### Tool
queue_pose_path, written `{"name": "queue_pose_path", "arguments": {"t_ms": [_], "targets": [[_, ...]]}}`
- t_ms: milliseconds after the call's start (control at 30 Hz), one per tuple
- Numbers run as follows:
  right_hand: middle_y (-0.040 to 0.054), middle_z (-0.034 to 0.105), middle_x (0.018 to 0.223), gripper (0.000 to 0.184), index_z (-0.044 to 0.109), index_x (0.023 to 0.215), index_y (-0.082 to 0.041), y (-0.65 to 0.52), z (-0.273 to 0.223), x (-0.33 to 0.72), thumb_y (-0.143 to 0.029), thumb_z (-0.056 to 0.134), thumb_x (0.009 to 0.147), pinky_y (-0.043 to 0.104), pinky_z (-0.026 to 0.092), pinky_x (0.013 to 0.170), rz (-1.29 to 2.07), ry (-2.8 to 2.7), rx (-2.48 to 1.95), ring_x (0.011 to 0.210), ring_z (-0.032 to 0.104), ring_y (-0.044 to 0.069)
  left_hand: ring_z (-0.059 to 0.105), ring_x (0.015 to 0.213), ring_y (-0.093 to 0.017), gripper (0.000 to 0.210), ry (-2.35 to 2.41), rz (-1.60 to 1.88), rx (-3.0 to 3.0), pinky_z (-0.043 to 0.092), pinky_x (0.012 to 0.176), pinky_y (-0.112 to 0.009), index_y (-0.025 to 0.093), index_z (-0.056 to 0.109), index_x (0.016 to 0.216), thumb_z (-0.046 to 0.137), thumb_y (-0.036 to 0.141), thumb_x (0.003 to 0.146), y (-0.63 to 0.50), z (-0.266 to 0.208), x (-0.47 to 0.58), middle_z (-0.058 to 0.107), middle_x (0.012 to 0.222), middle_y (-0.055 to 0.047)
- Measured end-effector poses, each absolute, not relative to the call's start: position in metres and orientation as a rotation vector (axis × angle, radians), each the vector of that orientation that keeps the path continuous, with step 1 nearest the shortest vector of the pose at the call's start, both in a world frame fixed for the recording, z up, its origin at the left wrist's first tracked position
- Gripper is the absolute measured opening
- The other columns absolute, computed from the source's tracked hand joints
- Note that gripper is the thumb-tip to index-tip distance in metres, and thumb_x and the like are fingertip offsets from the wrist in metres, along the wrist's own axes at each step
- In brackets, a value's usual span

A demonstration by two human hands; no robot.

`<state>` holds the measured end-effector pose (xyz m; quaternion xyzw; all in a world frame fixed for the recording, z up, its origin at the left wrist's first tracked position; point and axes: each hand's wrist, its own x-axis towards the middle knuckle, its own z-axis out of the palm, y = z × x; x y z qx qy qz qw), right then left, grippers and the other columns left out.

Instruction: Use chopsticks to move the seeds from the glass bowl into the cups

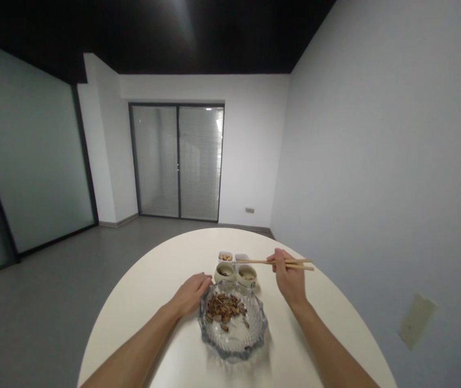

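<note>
Head view: a right hand (pixel 289 276) grips chopsticks (pixel 302 263) beside white containers (pixel 242 257) at center, the left hand (pixel 192 293) loosely open, seemingly empty, by the lower-center glass bowl (pixel 260 323), work apparently midway, cups (pixel 247 284) part-filled, many brown pieces (pixel 224 307) unmoved.

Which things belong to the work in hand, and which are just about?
In use: pale wooden chopsticks, clear scalloped glass bowl, brown oblong pieces; likely two cream round pots, small white containers.
Just there: pale rectangular wall plate, dark-framed glass doors.
</note>
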<state>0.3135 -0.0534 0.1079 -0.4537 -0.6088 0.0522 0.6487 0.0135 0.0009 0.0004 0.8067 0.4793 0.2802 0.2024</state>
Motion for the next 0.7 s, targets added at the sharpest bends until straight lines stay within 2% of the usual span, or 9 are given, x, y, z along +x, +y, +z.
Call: {"name": "queue_pose_path", "arguments": {"t_ms": [133,233,467,700], "targets": [[-0.0009,0.049,0.047,0.071,0.069,0.062,-0.020,-0.065,0.106,0.299,-0.079,0.046,0.097,0.026,0.037,0.042,0.293,-1.412,-0.972,0.045,0.047,0.015,0.060,0.129,-0.030,0.065,1.260,0.809,2.315,0.040,0.118,-0.041,0.020,0.074,0.118,0.022,0.058,0.108,-0.003,0.006,0.015,0.073,0.132,-0.012],[0.0008,0.054,0.050,0.070,0.070,0.063,-0.020,-0.071,0.095,0.292,-0.074,0.047,0.100,0.026,0.037,0.044,0.326,-1.533,-0.941,0.047,0.048,0.015,0.063,0.121,-0.028,0.066,1.239,0.811,2.327,0.043,0.113,-0.038,0.021,0.073,0.112,0.019,0.058,0.109,-0.006,0.011,0.016,0.075,0.123,-0.011],[0.0014,0.058,0.054,0.068,0.070,0.063,-0.020,-0.082,0.073,0.290,-0.066,0.042,0.105,0.027,0.036,0.050,0.269,-1.841,-0.869,0.050,0.049,0.015,0.063,0.119,-0.027,0.066,1.240,0.787,2.336,0.044,0.112,-0.037,0.021,0.072,0.109,0.018,0.058,0.110,-0.008,0.014,0.016,0.075,0.121,-0.010],[-0.0008,0.050,0.052,0.068,0.058,0.055,-0.020,-0.082,0.068,0.299,-0.067,0.046,0.104,0.026,0.031,0.050,0.216,-1.861,-0.894,0.050,0.044,0.014,0.061,0.122,-0.028,0.064,1.249,0.779,2.331,0.042,0.114,-0.038,0.021,0.074,0.114,0.020,0.057,0.110,-0.005,0.009,0.015,0.074,0.127,-0.011]]}}
